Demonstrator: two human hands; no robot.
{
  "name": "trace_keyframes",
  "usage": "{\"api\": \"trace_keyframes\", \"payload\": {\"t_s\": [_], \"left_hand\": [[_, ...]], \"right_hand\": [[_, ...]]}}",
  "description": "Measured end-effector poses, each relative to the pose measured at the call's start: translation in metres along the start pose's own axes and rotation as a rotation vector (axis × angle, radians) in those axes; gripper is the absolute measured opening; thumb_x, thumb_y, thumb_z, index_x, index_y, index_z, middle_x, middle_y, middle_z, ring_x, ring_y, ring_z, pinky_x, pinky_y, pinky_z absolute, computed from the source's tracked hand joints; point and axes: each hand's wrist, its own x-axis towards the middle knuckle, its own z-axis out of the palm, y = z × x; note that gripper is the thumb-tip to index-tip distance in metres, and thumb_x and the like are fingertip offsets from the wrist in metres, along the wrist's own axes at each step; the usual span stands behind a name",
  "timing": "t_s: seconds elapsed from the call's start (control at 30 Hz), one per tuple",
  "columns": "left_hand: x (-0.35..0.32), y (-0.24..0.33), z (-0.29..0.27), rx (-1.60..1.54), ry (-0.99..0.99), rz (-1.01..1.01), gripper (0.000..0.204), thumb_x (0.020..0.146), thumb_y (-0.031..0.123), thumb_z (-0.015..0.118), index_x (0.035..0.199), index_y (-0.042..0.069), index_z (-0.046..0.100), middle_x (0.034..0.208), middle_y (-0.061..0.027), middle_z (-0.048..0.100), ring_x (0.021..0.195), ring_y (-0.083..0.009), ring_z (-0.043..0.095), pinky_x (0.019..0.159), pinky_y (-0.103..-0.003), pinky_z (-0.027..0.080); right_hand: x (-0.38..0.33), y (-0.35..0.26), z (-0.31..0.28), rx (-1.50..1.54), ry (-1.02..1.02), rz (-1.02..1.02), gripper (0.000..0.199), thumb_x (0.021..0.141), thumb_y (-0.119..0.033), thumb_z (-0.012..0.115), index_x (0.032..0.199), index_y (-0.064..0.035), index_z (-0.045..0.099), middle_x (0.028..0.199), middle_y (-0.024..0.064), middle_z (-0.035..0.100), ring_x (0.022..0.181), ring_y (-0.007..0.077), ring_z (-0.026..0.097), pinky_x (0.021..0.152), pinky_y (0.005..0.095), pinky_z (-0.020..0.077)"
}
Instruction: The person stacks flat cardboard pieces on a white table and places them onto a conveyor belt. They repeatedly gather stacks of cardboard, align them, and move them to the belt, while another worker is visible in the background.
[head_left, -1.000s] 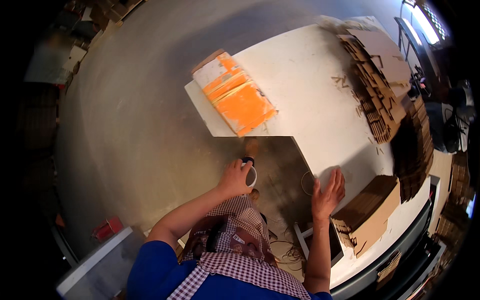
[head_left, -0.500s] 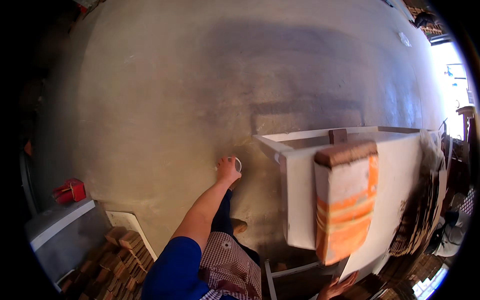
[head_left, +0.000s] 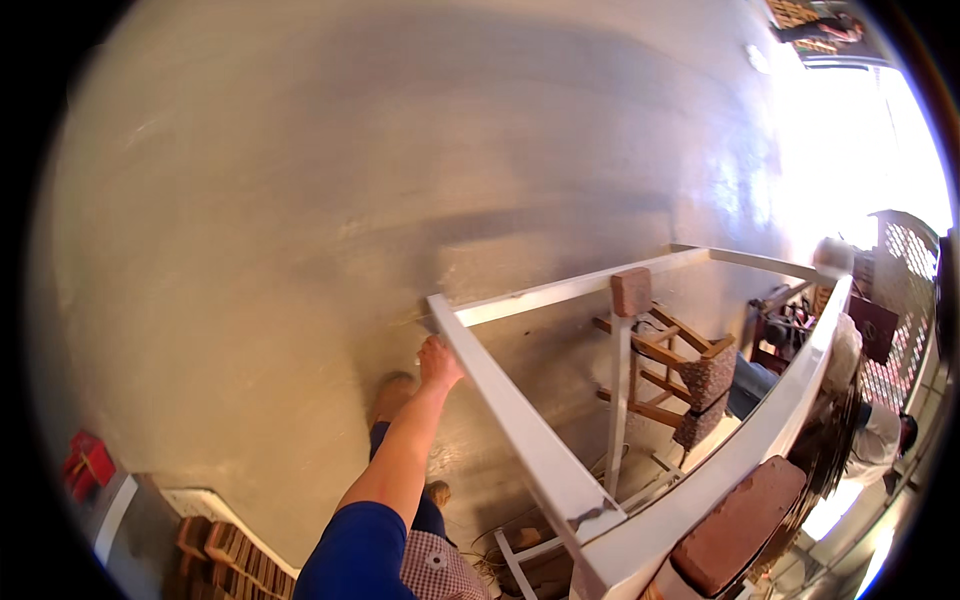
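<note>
My left hand (head_left: 440, 362), at the end of a bare forearm with a blue sleeve, is beside the left corner of a white frame (head_left: 520, 420). Its fingers are curled closed. What they hold, if anything, is mostly hidden; a small pale bit shows at the fingertips. A reddish-brown block (head_left: 630, 292) sits at the top of a thin white upright within the frame. Nearer, a larger reddish-brown block (head_left: 738, 525) lies against the frame's right side. My right hand is out of view.
Wooden stools with patterned seats (head_left: 705, 385) stand beyond the frame. Stacked brown pieces (head_left: 235, 550) and a red bag (head_left: 88, 465) are at lower left. One person (head_left: 878, 440) is at the right, another (head_left: 825, 32) at far upper right. My shoe (head_left: 392, 395) is near my left hand.
The view has shifted, and the frame now shows from above its opening. My left hand has come close to its corner; the white ring at its fingers no longer shows. My right hand has left view.
</note>
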Motion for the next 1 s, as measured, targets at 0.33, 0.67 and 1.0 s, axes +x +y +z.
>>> {"api": "trace_keyframes", "payload": {"t_s": [0.33,0.67,1.0], "left_hand": [[0.03,0.002,0.012,-0.836,-0.109,-0.309,0.049,0.087,0.03,0.058,0.127,0.002,0.053,0.126,-0.0204,0.055,0.116,-0.035,0.053,0.099,-0.047,0.041],[-0.096,-0.058,-0.202,-0.548,0.34,-0.004,0.049,0.094,0.022,0.064,0.136,0.002,0.048,0.135,-0.0194,0.052,0.123,-0.0338,0.049,0.107,-0.042,0.038],[-0.353,0.252,-0.438,-0.955,0.031,0.235,0.06,0.093,0.018,0.066,0.143,0.002,0.036,0.123,-0.0128,0.054,0.107,-0.0168,0.053,0.086,-0.029,0.047]], "right_hand": [[-0.027,-0.002,-0.009,0.025,-0.046,0.155,0.073,0.1,-0.051,0.043,0.149,0.0011,0.026,0.153,0.025,0.029,0.139,0.0423,0.031,0.111,0.0541,0.0315],[-0.009,-0.006,-0.018,0.207,-0.101,0.192,0.081,0.089,-0.024,0.059,0.152,0.0022,0.015,0.155,0.0269,0.022,0.144,0.0444,0.021,0.117,0.0525,0.0205],[0.007,-0.004,-0.065,0.399,-0.209,0.189,0.082,0.084,-0.043,0.071,0.145,-0.0006,0.037,0.151,0.021,0.035,0.142,0.0401,0.029,0.112,0.0568,0.0244]]}}
